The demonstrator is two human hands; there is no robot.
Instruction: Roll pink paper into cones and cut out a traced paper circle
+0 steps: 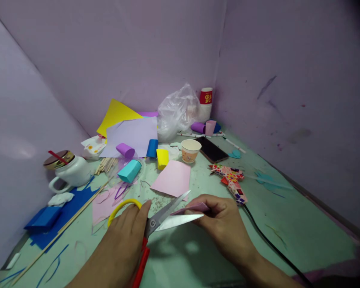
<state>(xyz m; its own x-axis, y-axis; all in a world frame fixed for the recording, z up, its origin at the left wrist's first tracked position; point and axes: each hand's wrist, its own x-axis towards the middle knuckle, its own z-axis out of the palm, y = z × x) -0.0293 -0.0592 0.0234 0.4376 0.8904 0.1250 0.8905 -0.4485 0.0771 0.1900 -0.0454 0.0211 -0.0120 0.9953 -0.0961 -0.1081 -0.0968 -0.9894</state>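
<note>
My left hand (pixel 127 228) is closed round the handles of a pair of scissors (pixel 160 219), one loop yellow and the other red. Their blades stand apart and point right, toward a small piece of pink paper (pixel 195 208). That piece is pinched between the thumb and fingers of my right hand (pixel 222 220), with its left part between the blades. Whether the blades touch the paper, I cannot tell. Just beyond lies a larger pink sheet (pixel 174 178) on the table.
A patterned glue gun (pixel 229 178) with a black cord lies at right. Behind are a paper cup (pixel 191 151), a phone (pixel 211 149) and several rolled paper pieces, including a turquoise one (pixel 130 172). A white mug (pixel 73 172) and blue paper (pixel 75 206) are at left.
</note>
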